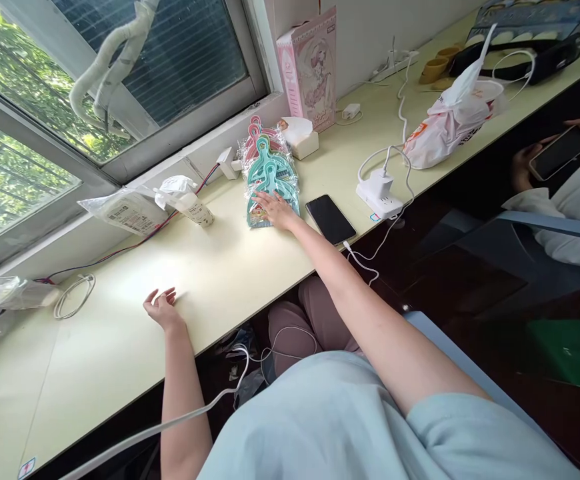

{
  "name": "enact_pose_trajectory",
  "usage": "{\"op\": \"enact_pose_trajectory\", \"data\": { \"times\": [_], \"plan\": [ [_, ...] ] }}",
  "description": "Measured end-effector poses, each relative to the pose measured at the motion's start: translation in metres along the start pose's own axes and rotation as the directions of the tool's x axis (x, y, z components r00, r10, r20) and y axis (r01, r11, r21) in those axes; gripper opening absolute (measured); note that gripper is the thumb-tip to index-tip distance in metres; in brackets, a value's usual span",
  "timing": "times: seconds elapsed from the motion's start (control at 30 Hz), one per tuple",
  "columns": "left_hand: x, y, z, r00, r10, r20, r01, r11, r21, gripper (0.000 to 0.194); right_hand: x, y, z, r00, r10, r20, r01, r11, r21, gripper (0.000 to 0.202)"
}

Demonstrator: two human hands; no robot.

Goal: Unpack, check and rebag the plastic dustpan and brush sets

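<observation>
Near the windowed wall lies an overlapping row of small dustpan-shaped items in clear crinkled plastic. The teal ones [270, 175] are in front and the pink ones [254, 132] behind, with looped handles pointing to the wall. My right hand [276, 209] lies on the nearest teal pack, fingers spread over its front part. My left hand [161, 309] rests on the pale table [220, 280] near its front edge, fingers loosely bent and apart, holding nothing. A dark-screened phone [331, 219] lies just right of my right hand, with a white cable at its end.
A cup [196, 208] and a plastic-wrapped packet [131, 209] stand left of the packs. Behind are a tissue pack [299, 137] and a pink box [310, 73]. A white charger block [379, 193] and a plastic bag [440, 133] stand rightward. Another person's hand [525, 165] holds a phone.
</observation>
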State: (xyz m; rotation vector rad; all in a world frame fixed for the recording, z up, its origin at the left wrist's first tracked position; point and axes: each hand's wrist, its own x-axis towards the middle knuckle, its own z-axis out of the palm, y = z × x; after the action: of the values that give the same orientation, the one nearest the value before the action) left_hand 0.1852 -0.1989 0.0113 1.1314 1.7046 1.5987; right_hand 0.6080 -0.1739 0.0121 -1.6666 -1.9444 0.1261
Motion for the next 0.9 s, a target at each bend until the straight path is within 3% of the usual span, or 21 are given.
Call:
{"op": "enact_pose_trajectory", "data": {
  "times": [0.13,0.3,0.47,0.6,0.67,0.73,0.8,0.9],
  "plan": [
    [-0.021,0.003,-0.01,1.0,0.005,0.017,-0.005,1.0,0.028,0.023,0.036,0.003,-0.001,0.984,0.161,-0.077,-0.16,0.987,0.023,0.059],
    [-0.052,0.004,-0.027,0.999,0.017,0.052,-0.017,1.0,0.004,0.019,0.079,0.017,-0.003,0.994,0.072,-0.085,-0.07,0.997,0.031,0.078],
    [-0.069,0.005,-0.036,0.995,0.03,0.09,-0.034,0.998,0.051,0.018,0.085,0.035,0.008,0.996,0.023,-0.082,-0.02,0.999,0.036,0.086],
    [-0.069,0.013,-0.044,1.0,-0.011,-0.018,0.009,0.998,-0.062,0.032,0.081,0.039,0.017,0.999,0.032,-0.022,-0.032,0.999,0.032,0.089],
    [-0.079,0.017,-0.057,0.998,-0.065,-0.013,0.062,0.986,-0.153,0.042,0.079,0.037,0.015,1.0,0.015,-0.004,-0.015,0.999,0.036,0.094],
    [-0.101,0.019,-0.08,0.984,-0.069,0.166,0.101,0.976,-0.193,0.055,0.076,0.034,0.009,0.999,0.009,0.031,-0.01,0.999,0.035,0.097],
    [-0.136,0.016,-0.11,0.959,-0.135,0.251,0.194,0.953,-0.231,0.062,0.073,0.032,0.002,0.997,0.002,0.073,-0.004,1.0,0.03,0.099],
    [-0.197,0.005,-0.149,0.869,-0.356,0.344,0.394,0.918,-0.047,0.07,0.068,0.034,-0.007,0.994,-0.028,0.108,0.026,0.999,0.022,0.1]
  ]
}}
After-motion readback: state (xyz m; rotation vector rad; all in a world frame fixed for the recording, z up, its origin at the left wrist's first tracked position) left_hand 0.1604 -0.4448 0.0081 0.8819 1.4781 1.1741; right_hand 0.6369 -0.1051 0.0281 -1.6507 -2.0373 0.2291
